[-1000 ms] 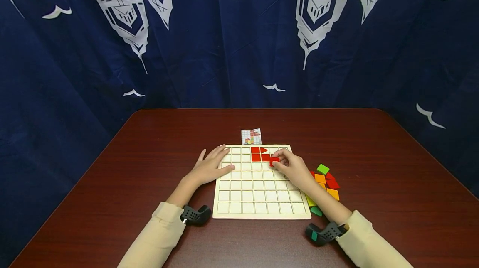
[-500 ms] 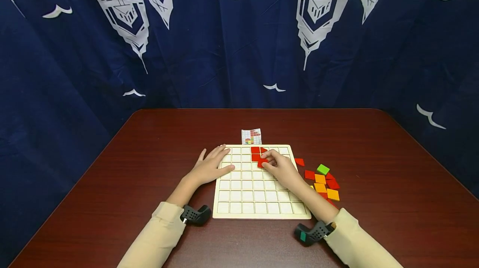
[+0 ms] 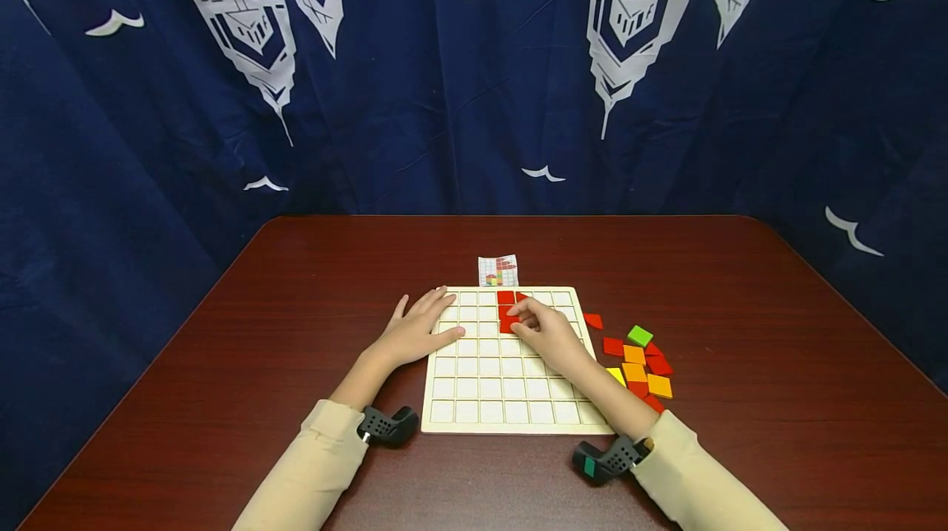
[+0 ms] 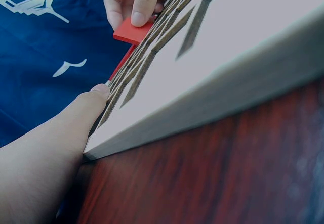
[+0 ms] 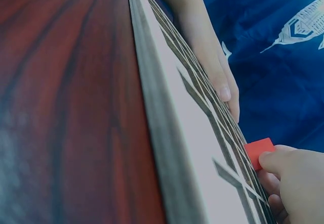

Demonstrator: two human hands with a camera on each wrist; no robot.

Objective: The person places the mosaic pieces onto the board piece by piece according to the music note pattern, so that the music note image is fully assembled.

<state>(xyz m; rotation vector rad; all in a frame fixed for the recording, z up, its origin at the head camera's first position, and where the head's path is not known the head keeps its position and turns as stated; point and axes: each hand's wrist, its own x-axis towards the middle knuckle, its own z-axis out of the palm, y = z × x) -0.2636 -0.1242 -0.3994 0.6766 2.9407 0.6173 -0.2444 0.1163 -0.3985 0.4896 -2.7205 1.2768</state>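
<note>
My right hand (image 3: 551, 339) pinches a red square tile (image 3: 508, 326) between thumb and fingers, over the white gridded board (image 3: 474, 389). In the left wrist view this tile (image 4: 130, 32) is raised just above the grid. Behind it, in the upper rows, lie a red square tile (image 3: 505, 297) and a red triangular tile (image 3: 521, 296). The right fingers cover part of the second row, where more red shows. Fingers spread, my left hand (image 3: 409, 340) rests on the board's left edge with its thumb on the squares.
Loose red, orange, yellow and green tiles (image 3: 634, 354) lie right of the board, partly behind the right forearm. One red tile (image 3: 592, 321) sits alone by the board's right edge. A small printed card (image 3: 498, 271) touches the far edge. Dark wood table (image 3: 333, 267) surrounds all.
My right hand has moved left across the board with the red square tile, to just below the placed red tiles. My left hand has stayed still.
</note>
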